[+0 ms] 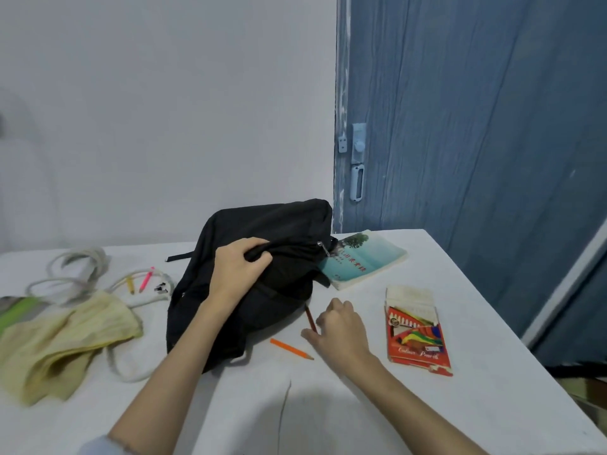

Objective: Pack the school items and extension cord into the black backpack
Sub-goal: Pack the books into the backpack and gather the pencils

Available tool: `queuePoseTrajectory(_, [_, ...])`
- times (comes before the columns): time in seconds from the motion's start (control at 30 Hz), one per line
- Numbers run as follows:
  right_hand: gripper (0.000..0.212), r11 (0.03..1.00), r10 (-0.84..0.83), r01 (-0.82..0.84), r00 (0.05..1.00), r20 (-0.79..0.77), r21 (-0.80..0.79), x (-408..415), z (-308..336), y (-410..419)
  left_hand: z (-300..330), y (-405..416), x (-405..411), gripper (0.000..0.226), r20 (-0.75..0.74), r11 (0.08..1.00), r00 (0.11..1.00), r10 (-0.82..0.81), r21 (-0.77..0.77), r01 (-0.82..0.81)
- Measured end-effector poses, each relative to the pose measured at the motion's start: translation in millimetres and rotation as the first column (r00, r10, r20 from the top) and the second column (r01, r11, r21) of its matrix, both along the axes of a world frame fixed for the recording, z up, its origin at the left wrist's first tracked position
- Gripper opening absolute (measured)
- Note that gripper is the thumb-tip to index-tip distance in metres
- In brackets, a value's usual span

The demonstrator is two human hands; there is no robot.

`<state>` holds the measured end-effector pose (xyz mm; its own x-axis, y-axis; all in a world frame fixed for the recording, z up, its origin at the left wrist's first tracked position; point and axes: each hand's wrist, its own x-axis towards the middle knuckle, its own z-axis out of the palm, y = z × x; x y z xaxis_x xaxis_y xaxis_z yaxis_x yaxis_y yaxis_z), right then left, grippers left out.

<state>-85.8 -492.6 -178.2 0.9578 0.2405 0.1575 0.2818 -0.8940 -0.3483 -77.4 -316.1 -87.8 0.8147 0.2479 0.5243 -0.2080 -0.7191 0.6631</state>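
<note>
Two hands are at work on the table (460, 290), where the black backpack (262, 257) lies in the middle. Its upper fabric is gripped by the left hand (235, 269), seemingly to hold the opening. The book (364, 259) is tucked against it; the extension cord (82, 277) lies well left. A brown pencil (309, 318) is pinched by the right hand (340, 333); an orange pencil (290, 348) waits alongside. Judged next: lifting the pencil into the bag

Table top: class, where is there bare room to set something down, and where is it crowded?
Free: the near edge of the table between the forearms; right, beyond the pencil box. Crowded: left, around the cord and cloth bag, beside the backpack.
</note>
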Motion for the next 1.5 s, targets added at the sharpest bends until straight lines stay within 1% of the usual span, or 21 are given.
queuePoseTrajectory(0.07, [0.031,0.999,-0.021,0.021,1.000,-0.018,0.028,2,0,0,-2,1,0,0.020,0.003,1.000,1.000,-0.006,-0.012,0.006])
queuePoseTrajectory(0.2, [0.009,0.968,-0.109,0.132,0.987,-0.114,0.212,9,8,-26,-6,0,-3,0.018,-0.024,0.997,0.998,-0.065,-0.054,0.064])
queuePoseTrajectory(0.3, [0.015,0.849,-0.190,0.280,0.953,-0.234,0.448,25,22,-68,-6,-7,-9,0.020,-0.119,0.989,0.983,-0.142,-0.061,0.136])
queuePoseTrajectory(0.37, [0.008,0.770,-0.255,0.366,0.927,-0.273,0.523,37,29,-102,-5,-20,-12,0.019,-0.223,0.985,0.962,-0.158,0.030,0.169])
queuePoseTrajectory(0.4, [0.015,0.728,-0.287,0.408,0.911,-0.296,0.551,42,32,-118,-6,-28,-12,0.023,-0.289,0.971,0.943,-0.165,0.121,0.207])
queuePoseTrajectory(0.47, [0.029,0.645,-0.318,0.487,0.872,-0.372,0.589,48,35,-143,-11,-52,-9,0.038,-0.452,0.875,0.873,-0.183,0.330,0.355])
queuePoseTrajectory(0.53, [0.022,0.572,-0.287,0.515,0.855,-0.432,0.638,46,36,-159,-21,-80,-2,0.048,-0.573,0.766,0.805,-0.154,0.445,0.464])
queuePoseTrajectory(0.57, [0.016,0.542,-0.268,0.529,0.845,-0.463,0.653,42,37,-165,-26,-95,2,0.052,-0.581,0.755,0.800,-0.150,0.456,0.472])
queuePoseTrajectory(0.63, [0.011,0.497,-0.252,0.556,0.827,-0.502,0.666,36,38,-173,-38,-122,13,0.052,-0.461,0.796,0.866,-0.194,0.441,0.414])
queuePoseTrajectory(0.67, [0.011,0.478,-0.257,0.561,0.825,-0.504,0.675,35,36,-175,-44,-135,17,0.047,-0.374,0.821,0.899,-0.227,0.423,0.383])
queuePoseTrajectory(0.7, [0.012,0.467,-0.277,0.565,0.824,-0.494,0.680,34,34,-180,-49,-150,22,0.041,-0.324,0.839,0.905,-0.275,0.379,0.391])
queuePoseTrajectory(0.77, [0.020,0.439,-0.307,0.574,0.819,-0.486,0.691,36,31,-187,-62,-173,28,0.034,-0.391,0.852,0.851,-0.350,0.246,0.463])
queuePoseTrajectory(0.8, [0.023,0.425,-0.312,0.577,0.817,-0.485,0.697,37,30,-189,-70,-182,31,0.036,-0.461,0.843,0.814,-0.353,0.220,0.491])
queuePoseTrajectory(0.83, [0.028,0.423,-0.320,0.576,0.817,-0.480,0.700,38,30,-193,-78,-189,34,0.040,-0.518,0.822,0.786,-0.338,0.244,0.514])
queuePoseTrajectory(0.93, [0.050,0.491,-0.301,0.526,0.850,-0.432,0.694,44,29,-200,-96,-198,42,0.046,-0.533,0.746,0.796,-0.288,0.396,0.535])
queuePoseTrajectory(1.0, [0.063,0.577,-0.289,0.488,0.872,-0.395,0.655,48,26,-202,-101,-200,44,0.041,-0.507,0.735,0.795,-0.332,0.389,0.555])
queuePoseTrajectory(1.1, [0.071,0.689,-0.251,0.418,0.904,-0.345,0.593,54,22,-201,-105,-200,45,0.030,-0.471,0.765,0.766,-0.437,0.254,0.592])
queuePoseTrajectory(1.27, [0.060,0.817,-0.176,0.347,0.911,-0.373,0.462,65,19,-195,-103,-202,49,0.012,-0.492,0.855,0.727,-0.479,-0.076,0.513])
queuePoseTrajectory(1.4, [0.056,0.906,-0.121,0.279,0.892,-0.436,0.318,73,22,-194,-103,-202,51,0.004,-0.473,0.843,0.699,-0.537,-0.271,0.465])
queuePoseTrajectory(1.43, [0.059,0.927,-0.111,0.255,0.887,-0.448,0.275,74,23,-194,-104,-200,52,0.006,-0.470,0.829,0.683,-0.559,-0.283,0.483])
queuePoseTrajectory(1.5, [0.067,0.957,-0.106,0.215,0.884,-0.455,0.195,77,24,-193,-108,-196,54,0.036,-0.499,0.800,0.631,-0.594,-0.279,0.531])
